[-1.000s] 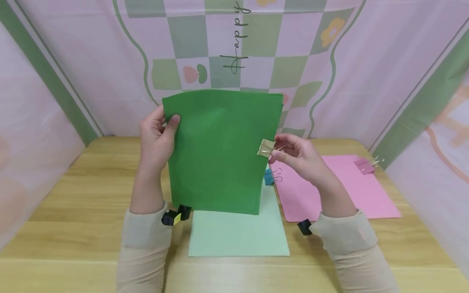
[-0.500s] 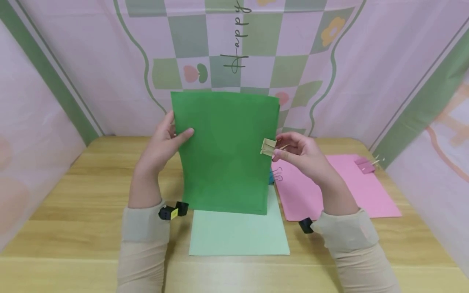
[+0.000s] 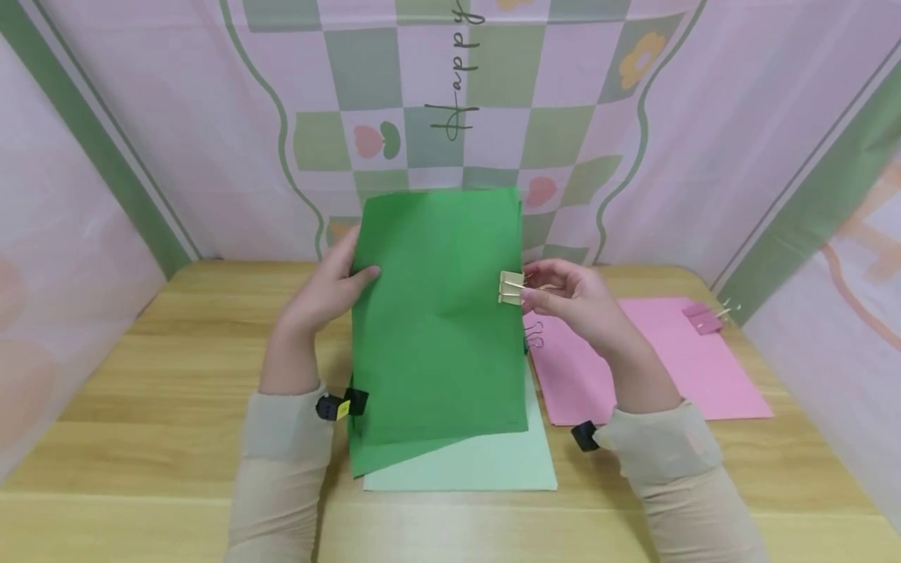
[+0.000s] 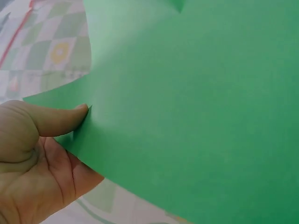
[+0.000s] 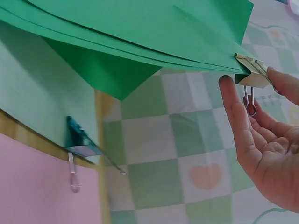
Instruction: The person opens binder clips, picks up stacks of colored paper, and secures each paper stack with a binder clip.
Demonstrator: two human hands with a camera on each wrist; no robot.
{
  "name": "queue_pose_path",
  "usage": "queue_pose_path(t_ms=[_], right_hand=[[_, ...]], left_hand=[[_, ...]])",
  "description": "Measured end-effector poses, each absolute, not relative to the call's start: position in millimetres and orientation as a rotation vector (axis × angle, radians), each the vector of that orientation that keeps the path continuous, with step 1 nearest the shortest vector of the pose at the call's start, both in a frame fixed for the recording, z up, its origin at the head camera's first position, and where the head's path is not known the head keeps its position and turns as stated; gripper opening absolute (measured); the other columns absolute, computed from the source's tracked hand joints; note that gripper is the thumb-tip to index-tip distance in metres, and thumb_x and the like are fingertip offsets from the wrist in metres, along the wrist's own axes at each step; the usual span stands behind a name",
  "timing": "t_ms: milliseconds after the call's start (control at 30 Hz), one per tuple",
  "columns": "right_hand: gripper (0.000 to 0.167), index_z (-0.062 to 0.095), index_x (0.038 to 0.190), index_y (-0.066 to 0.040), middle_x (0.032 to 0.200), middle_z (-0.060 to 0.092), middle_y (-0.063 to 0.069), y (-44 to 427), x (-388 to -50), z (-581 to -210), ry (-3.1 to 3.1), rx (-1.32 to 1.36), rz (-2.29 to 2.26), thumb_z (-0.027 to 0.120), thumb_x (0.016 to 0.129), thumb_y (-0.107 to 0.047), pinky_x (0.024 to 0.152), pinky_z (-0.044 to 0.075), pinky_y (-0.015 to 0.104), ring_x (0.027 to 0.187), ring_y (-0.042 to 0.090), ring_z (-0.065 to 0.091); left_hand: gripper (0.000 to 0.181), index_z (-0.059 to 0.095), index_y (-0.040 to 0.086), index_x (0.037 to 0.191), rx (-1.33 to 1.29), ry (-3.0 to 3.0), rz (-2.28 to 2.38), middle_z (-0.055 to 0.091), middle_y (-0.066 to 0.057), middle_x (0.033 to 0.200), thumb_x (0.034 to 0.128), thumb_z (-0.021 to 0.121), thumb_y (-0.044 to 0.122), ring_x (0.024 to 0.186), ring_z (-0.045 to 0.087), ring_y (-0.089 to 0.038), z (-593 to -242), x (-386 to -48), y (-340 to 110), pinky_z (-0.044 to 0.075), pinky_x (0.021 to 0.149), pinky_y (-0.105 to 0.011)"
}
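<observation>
Several dark green paper sheets (image 3: pixel 436 336) stand up in front of me, bowed and slightly fanned, with a rear sheet showing lower at the bottom left. My left hand (image 3: pixel 324 293) pinches their left edge, thumb in front and fingers behind. On the right edge sits a pale gold binder clip (image 3: pixel 511 288), its mouth around the stacked edges in the right wrist view. My right hand (image 3: pixel 580 305) holds the clip, the thumb on one wire handle (image 5: pixel 264 72). The left wrist view shows the thumb (image 4: pixel 70 119) denting the paper.
A light green paper stack (image 3: pixel 479 469) lies under the raised sheets, with a blue binder clip (image 5: pixel 79 137) at its edge. To the right lies a pink paper stack (image 3: pixel 676 367) bearing a pink clip (image 3: pixel 702 319). A patterned cloth (image 3: pixel 429 78) hangs behind the wooden table (image 3: pixel 176 375).
My left hand has moved right and a little down. The green sheets now look narrower and more bowed, and a rear sheet hangs lower at bottom left. The right hand has barely moved.
</observation>
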State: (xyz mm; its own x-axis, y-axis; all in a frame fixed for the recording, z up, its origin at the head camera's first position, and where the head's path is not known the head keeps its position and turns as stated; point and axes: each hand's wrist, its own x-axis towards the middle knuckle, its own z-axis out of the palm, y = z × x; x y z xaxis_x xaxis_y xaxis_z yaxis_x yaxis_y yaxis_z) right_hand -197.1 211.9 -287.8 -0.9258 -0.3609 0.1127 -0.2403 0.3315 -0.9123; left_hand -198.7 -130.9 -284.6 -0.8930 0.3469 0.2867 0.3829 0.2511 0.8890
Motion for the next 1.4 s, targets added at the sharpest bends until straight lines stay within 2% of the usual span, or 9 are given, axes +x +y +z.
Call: queue_pose_path(t_ms=[133,300,600,767,833,967,1067,1233,1400], right_hand=[[0.046,0.048,0.136,0.008,0.103,0.067,-0.003,212,-204,-297,2.373,-0.463,-1.703,0.062,0.097,-0.012,0.086,0.058,0.023,0.087,0.008,0.069],[0.048,0.045,0.136,0.014,0.095,0.068,-0.008,212,-213,-312,2.251,-0.333,-1.729,0.06,0.098,-0.01,0.083,0.058,0.023,0.085,0.007,0.069],[0.049,0.044,0.137,0.011,0.109,0.066,0.007,205,-222,-327,2.253,-0.295,-1.599,0.06,0.099,-0.016,0.087,0.058,0.029,0.086,0.011,0.069],[0.049,0.044,0.138,0.011,0.112,0.065,0.011,203,-223,-328,2.266,-0.281,-1.584,0.059,0.1,-0.016,0.082,0.058,0.027,0.086,0.013,0.068],[0.049,0.044,0.138,0.011,0.11,0.066,0.009,203,-223,-328,2.265,-0.277,-1.588,0.059,0.1,-0.015,0.078,0.057,0.025,0.086,0.013,0.068],[0.048,0.043,0.138,0.012,0.104,0.066,0.005,203,-223,-330,2.259,-0.266,-1.597,0.058,0.1,-0.014,0.072,0.055,0.023,0.085,0.012,0.067],[0.048,0.043,0.139,0.011,0.105,0.066,0.004,203,-223,-332,2.26,-0.26,-1.595,0.057,0.101,-0.014,0.074,0.055,0.022,0.085,0.011,0.066],[0.05,0.043,0.141,0.011,0.108,0.066,0.006,202,-224,-335,2.272,-0.269,-1.572,0.056,0.102,-0.017,0.083,0.056,0.024,0.087,0.009,0.066],[0.05,0.043,0.141,0.011,0.121,0.065,0.02,200,-223,-335,2.281,-0.243,-1.504,0.055,0.102,-0.018,0.099,0.054,0.035,0.094,0.014,0.066]], left_hand=[[0.073,0.01,0.03,0.161,-0.599,-2.558,-1.809,0.017,-0.009,0.166,0.1022,0.041,-0.002,0.146,0.031,-0.036,-300,-210,-135,0.036,0.115,-0.054],[0.068,0.012,0.03,0.161,-0.411,-2.735,-1.868,0.025,-0.014,0.163,0.1046,0.042,0.005,0.14,0.039,-0.04,-326,-225,-139,0.046,0.104,-0.059],[0.066,0.018,0.024,0.16,-0.205,-2.774,-1.889,0.02,-0.011,0.166,0.1034,0.051,0.014,0.15,0.023,-0.037,-343,-231,-143,0.034,0.115,-0.058],[0.075,0.018,0.016,0.16,-0.186,-2.919,-1.775,0.024,-0.015,0.164,0.0987,0.061,0.019,0.15,0.025,-0.04,-347,-233,-149,0.029,0.119,-0.056],[0.078,0.02,0.015,0.159,-0.158,-2.996,-1.742,0.028,-0.016,0.162,0.0963,0.065,0.023,0.146,0.031,-0.04,-349,-233,-151,0.034,0.116,-0.056],[0.078,0.024,0.017,0.158,-0.107,-3.062,-1.795,0.052,-0.018,0.142,0.0939,0.069,0.024,0.096,0.062,-0.027,-354,-232,-156,0.055,0.086,-0.038],[0.068,0.034,0.016,0.154,-0.085,-3.019,-1.891,0.061,-0.014,0.123,0.095,0.067,0.02,0.065,0.05,-0.014,-356,-233,-158,0.049,0.065,-0.026],[0.055,0.045,0.008,0.145,-0.148,-2.986,-1.931,0.058,-0.015,0.134,0.0963,0.065,0.021,0.094,0.066,-0.02,-355,-233,-158,0.058,0.083,-0.032],[0.069,0.026,0.009,0.154,-0.307,-2.928,-2.139,0.046,-0.022,0.146,0.0961,0.063,0.011,0.126,0.056,-0.039,-355,-232,-154,0.053,0.099,-0.046]])
